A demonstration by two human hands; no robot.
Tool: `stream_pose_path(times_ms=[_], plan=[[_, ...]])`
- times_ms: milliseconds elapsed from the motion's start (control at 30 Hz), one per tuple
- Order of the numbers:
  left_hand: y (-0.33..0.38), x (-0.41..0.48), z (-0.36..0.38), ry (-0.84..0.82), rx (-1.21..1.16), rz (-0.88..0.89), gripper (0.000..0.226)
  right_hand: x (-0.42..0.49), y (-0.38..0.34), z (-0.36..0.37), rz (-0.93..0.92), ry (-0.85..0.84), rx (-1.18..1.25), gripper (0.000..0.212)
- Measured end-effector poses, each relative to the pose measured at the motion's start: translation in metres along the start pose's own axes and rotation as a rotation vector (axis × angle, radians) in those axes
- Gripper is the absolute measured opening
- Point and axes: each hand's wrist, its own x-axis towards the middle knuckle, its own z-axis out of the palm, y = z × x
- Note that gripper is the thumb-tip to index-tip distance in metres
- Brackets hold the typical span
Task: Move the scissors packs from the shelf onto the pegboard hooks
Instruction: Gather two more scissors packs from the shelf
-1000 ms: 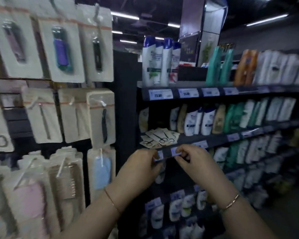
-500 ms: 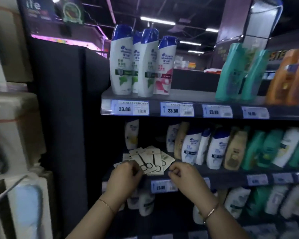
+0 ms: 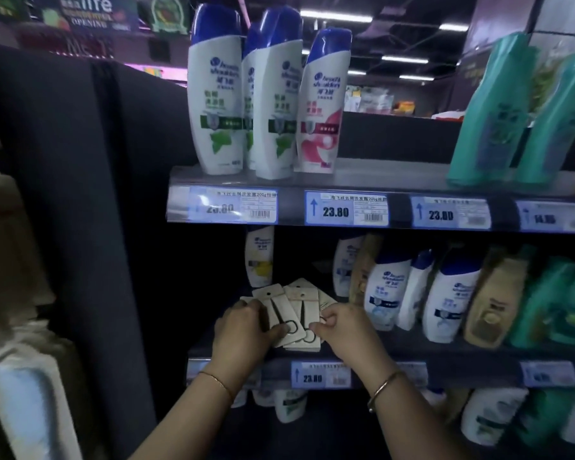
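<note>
Several cream card packs of small scissors point(image 3: 296, 307) lie fanned out on the left end of the middle shelf point(image 3: 445, 351). My left hand point(image 3: 246, 330) rests on the left side of the pile, fingers curled over the cards and thumb on a scissors handle. My right hand point(image 3: 342, 330) pinches the right edge of the pile between thumb and fingers. The pegboard hooks are out of frame; only blurred hanging packs point(image 3: 20, 393) show at the far left edge.
White shampoo bottles point(image 3: 389, 290) stand just right of the pile, and one point(image 3: 259, 257) stands behind it. An upper shelf point(image 3: 346, 184) with tall bottles hangs above. A dark divider panel point(image 3: 90, 227) separates the shelves from the pegboard side.
The view has swung right and closer to the shelves, away from the pegboard. Both hands rose from the shelf's price strip onto the scissors packs and closed on them.
</note>
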Motion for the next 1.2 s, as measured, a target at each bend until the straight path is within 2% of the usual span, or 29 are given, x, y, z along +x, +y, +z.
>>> stream_pose_path(times_ms=[233,333,433,567,767,1000,1033,1133,1200], plan=[[-0.003,0.007,0.006,-0.002,-0.049,-0.002,0.064,0.005,0.005,0.005,0.029,-0.082,0.065,0.034],[-0.003,0.007,0.008,-0.006,-0.16,-0.023,0.07,0.007,0.006,0.006,0.022,-0.099,0.086,0.045],[-0.003,0.006,0.011,-0.027,-0.172,-0.028,0.079,0.008,0.003,0.008,0.041,-0.121,0.107,0.052],[-0.004,0.008,0.01,-0.043,-0.26,-0.03,0.077,0.01,-0.001,0.011,0.092,-0.149,0.17,0.052],[-0.004,0.01,0.01,-0.043,-0.216,-0.017,0.06,0.011,-0.004,0.012,0.157,-0.18,0.17,0.048],[-0.005,0.011,0.012,-0.052,-0.186,-0.007,0.059,0.015,-0.003,0.012,0.223,-0.248,0.279,0.048],[-0.005,0.012,0.012,-0.06,-0.184,-0.007,0.058,0.015,-0.003,0.01,0.239,-0.263,0.304,0.046],[-0.004,0.012,0.011,-0.081,-0.188,0.0,0.058,0.018,-0.001,0.007,0.274,-0.289,0.345,0.015],[-0.004,0.012,0.01,-0.093,-0.21,0.009,0.056,0.019,-0.001,0.005,0.281,-0.288,0.381,0.02]])
